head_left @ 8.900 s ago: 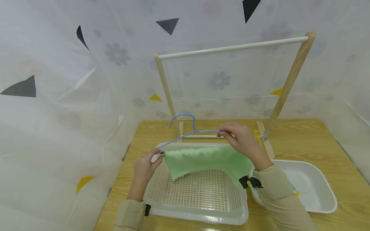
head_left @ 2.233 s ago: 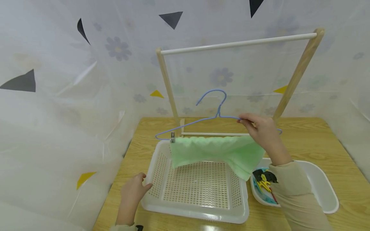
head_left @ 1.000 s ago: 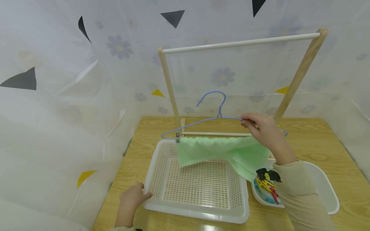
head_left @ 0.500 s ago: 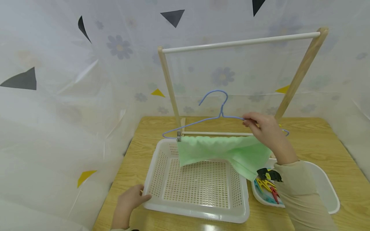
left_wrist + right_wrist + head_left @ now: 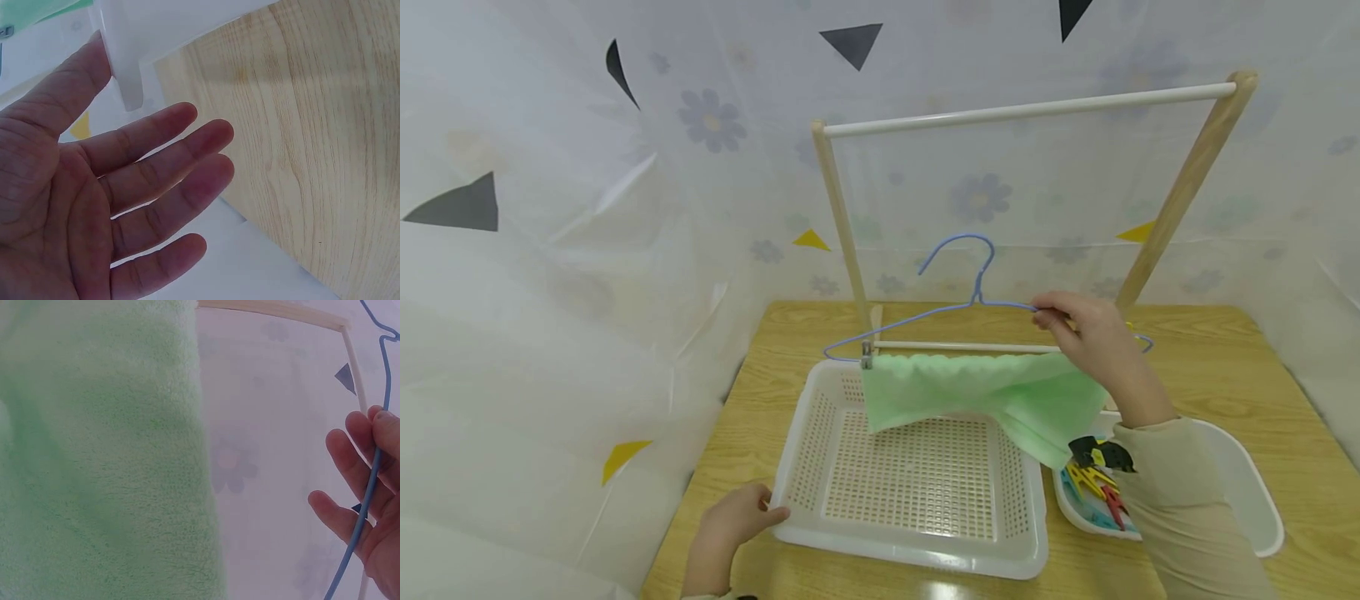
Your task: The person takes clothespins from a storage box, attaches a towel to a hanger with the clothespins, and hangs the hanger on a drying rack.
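My right hand (image 5: 1093,342) pinches the right shoulder of a blue wire clothes hanger (image 5: 925,315) between thumb and fingertips, holding it up above the basket. Over the hanger's lower bar hangs a light green towel (image 5: 955,392), fixed at its left end by a metal clip (image 5: 867,356). The towel's right end is partly behind my wrist. In the right wrist view the hanger wire (image 5: 373,481) crosses my fingers. My left hand (image 5: 733,529) is at the left rim of a white mesh basket (image 5: 793,450); its thumb (image 5: 75,81) touches the rim while the other fingers stay extended.
A wooden rack with a white top rail (image 5: 1030,110) stands at the table's back. Right of the basket is a white tray (image 5: 1262,508), holding yellow, red and teal clothespins (image 5: 1093,487). Translucent flowered sheeting surrounds the wooden table (image 5: 1225,367).
Earlier, my left hand was at the metal clip on the hanger's left side; it has since moved down to the basket rim. The hanger and towel have shifted right with my right hand.
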`<state>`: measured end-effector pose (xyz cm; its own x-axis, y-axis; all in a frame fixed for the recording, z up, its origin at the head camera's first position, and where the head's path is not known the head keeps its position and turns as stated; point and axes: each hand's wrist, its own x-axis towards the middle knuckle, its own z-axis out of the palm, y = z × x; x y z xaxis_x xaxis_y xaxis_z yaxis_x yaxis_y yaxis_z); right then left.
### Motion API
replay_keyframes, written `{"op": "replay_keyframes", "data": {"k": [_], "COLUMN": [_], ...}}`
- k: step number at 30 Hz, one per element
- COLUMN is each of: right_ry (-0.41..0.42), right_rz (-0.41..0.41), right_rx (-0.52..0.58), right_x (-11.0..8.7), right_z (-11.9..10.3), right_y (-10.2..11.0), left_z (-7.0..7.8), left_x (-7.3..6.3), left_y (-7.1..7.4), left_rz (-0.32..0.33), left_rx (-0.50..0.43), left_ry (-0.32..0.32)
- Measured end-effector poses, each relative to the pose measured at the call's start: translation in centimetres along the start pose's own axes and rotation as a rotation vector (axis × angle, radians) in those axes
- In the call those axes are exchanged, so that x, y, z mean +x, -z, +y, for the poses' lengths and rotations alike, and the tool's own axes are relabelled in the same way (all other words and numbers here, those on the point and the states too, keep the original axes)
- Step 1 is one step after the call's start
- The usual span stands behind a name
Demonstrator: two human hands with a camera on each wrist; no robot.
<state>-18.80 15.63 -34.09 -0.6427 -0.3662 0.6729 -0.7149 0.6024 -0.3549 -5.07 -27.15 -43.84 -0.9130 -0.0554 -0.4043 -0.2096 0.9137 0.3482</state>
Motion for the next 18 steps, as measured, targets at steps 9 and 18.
{"op": "replay_keyframes", "data": {"k": [9, 18], "right_ry": [0.011, 0.012], "right_rz": [0.036, 0.087], "right_rx": [-0.024, -0.059], "right_x": [0.07, 0.33], "right_z": [0.01, 0.15], "right_y": [0.35, 0.87], "left_z": [-0.13, -0.03], "left_x": [0.13, 0.02], "left_y": [-0.22, -0.2], "left_rz": [0.003, -0.003], "left_rx": [-0.008, -0.018], "left_ry": [0.006, 0.009]}}
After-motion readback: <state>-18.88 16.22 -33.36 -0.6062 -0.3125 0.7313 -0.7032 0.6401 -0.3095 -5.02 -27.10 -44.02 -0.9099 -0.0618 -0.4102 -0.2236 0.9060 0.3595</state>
